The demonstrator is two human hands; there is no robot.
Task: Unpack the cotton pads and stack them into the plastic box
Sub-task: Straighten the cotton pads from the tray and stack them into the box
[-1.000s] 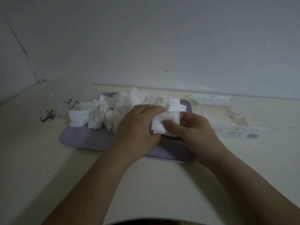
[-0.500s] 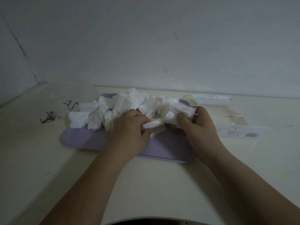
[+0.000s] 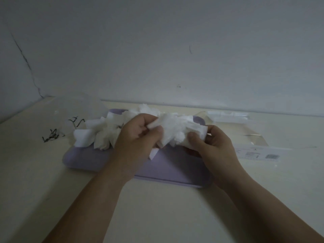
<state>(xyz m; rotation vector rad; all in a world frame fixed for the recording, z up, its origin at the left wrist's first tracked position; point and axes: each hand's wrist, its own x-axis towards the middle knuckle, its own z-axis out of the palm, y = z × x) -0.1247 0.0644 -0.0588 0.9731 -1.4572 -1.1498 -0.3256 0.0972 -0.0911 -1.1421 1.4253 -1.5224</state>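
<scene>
A loose heap of white cotton pads (image 3: 98,135) lies along the back of a flat lilac plastic box (image 3: 166,171) on the cream table. My left hand (image 3: 135,139) pinches a bunch of pads at the heap's middle. My right hand (image 3: 213,146) grips the right end of the same bunch (image 3: 177,128), thumb on top, just above the box. One pad (image 3: 153,154) hangs below my left fingers.
The clear, emptied pad wrapper (image 3: 245,137) with a white label lies right of the box. A clear plastic lid (image 3: 78,109) and thin black squiggles (image 3: 50,135) sit at the left. The wall stands close behind.
Both hands have lifted slightly and drawn a larger bunch of pads up from the heap; the right hand has shifted right, the left hand now pinches higher.
</scene>
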